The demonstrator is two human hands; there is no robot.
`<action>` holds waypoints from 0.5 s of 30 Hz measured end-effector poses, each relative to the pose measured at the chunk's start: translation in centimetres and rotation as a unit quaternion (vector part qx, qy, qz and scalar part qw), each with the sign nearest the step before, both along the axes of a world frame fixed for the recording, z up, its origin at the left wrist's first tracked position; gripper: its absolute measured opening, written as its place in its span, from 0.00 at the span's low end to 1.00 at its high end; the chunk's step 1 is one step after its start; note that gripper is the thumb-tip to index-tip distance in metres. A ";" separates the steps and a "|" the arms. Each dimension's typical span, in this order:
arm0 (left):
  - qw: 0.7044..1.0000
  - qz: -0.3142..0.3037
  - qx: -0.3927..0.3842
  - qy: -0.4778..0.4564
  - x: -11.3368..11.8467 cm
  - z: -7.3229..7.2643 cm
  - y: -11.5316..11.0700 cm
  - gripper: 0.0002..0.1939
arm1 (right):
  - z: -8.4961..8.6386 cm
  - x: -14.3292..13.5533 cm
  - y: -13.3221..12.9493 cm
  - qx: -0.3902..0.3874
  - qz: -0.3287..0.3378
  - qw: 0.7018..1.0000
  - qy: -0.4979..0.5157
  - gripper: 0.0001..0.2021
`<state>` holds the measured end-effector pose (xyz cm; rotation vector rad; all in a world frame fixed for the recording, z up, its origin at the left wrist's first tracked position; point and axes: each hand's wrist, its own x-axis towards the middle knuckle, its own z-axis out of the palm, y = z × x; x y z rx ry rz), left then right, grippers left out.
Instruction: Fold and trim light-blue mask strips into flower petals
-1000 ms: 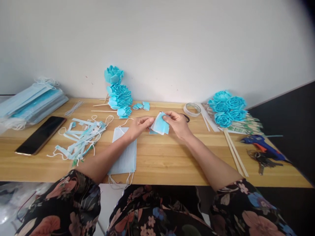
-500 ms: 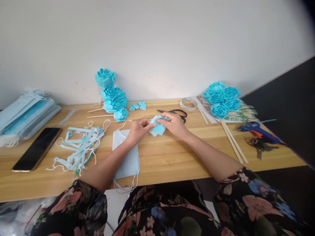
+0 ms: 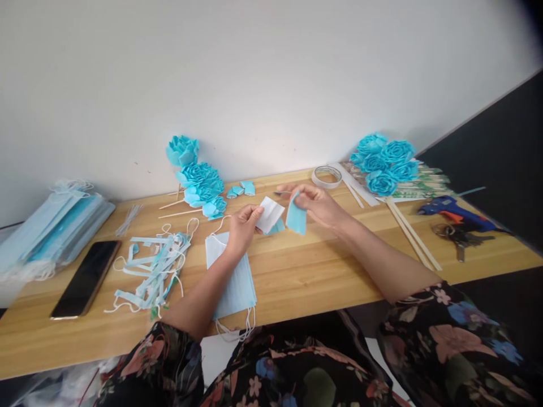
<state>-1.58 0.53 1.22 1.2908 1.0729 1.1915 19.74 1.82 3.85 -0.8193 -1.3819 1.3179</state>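
My left hand (image 3: 245, 226) pinches small cut pieces of mask fabric, a white piece (image 3: 270, 215) with some blue showing under it. A single blue fabric piece (image 3: 296, 217) hangs from the closed fingers of my right hand (image 3: 316, 204), a short gap away from the white one. Behind my right hand lie the scissors (image 3: 278, 193), mostly hidden by it. Under my left forearm rests a face mask (image 3: 235, 288) with white ear loops. Folded blue petals (image 3: 241, 189) lie near the wall beyond my hands.
Blue fabric flowers on sticks stand at the left (image 3: 201, 181) and right (image 3: 384, 161). A tape roll (image 3: 326, 177), glue gun (image 3: 458, 213), keys (image 3: 460, 234) and wooden sticks (image 3: 413, 234) lie rightward. Leftward are mask strips (image 3: 159, 263), a phone (image 3: 87, 277) and packed masks (image 3: 55, 226).
The fabric pieces, held together between both hands before, are now apart. My right hand has moved right with a blue piece; my left keeps the white and blue ones. The view has tilted slightly.
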 end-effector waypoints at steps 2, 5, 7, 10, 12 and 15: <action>1.000 -0.007 0.007 0.005 0.2 -0.2 -0.3 0.23 | -0.2 -0.3 -0.3 0.024 0.020 0.999 -0.025 0.15; 0.999 -0.023 0.026 0.017 0.4 -0.5 -0.6 0.21 | -1.0 -1.2 -0.6 0.008 0.038 0.998 -0.047 0.14; 0.998 -0.032 0.046 0.034 0.4 -0.5 -0.7 0.19 | -1.5 -1.6 -0.5 -0.006 0.039 0.997 -0.064 0.13; 0.993 -0.056 0.064 0.079 0.0 0.3 -0.2 0.17 | -1.6 -1.5 0.1 -0.013 -0.008 0.999 -0.051 0.12; 0.987 -0.076 0.073 0.121 -0.6 1.2 0.3 0.17 | -1.3 -0.8 0.8 -0.026 -0.042 0.999 0.005 0.13; 0.968 -0.085 0.117 0.207 -1.6 2.2 1.0 0.15 | -0.6 0.5 1.8 -0.049 -0.054 0.993 0.096 0.18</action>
